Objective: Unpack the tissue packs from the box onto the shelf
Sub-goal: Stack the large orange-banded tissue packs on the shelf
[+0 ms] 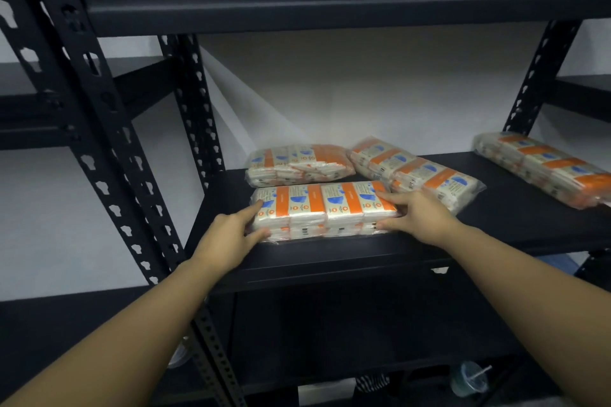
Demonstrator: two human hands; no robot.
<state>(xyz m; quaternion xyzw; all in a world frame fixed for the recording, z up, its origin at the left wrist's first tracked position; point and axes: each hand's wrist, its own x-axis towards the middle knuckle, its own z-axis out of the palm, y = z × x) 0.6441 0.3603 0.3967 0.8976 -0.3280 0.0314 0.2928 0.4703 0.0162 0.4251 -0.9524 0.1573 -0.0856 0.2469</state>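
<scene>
1. The front tissue pack (322, 208) is held at its left end by the left hand (228, 236), thumb under, finger on top.
2. Its right end is pinched by the right hand (418, 216).
3. It is laid on the black shelf (347, 251).
4. Three more packs (413, 172) are laid behind and right of the held one.

A black metal shelf (429, 241) with perforated uprights carries four clear-wrapped orange-and-white tissue packs lying flat: one at the front edge (317, 205), one just behind it (294, 163), one angled at the middle (413, 168), one far right (549, 165).
</scene>
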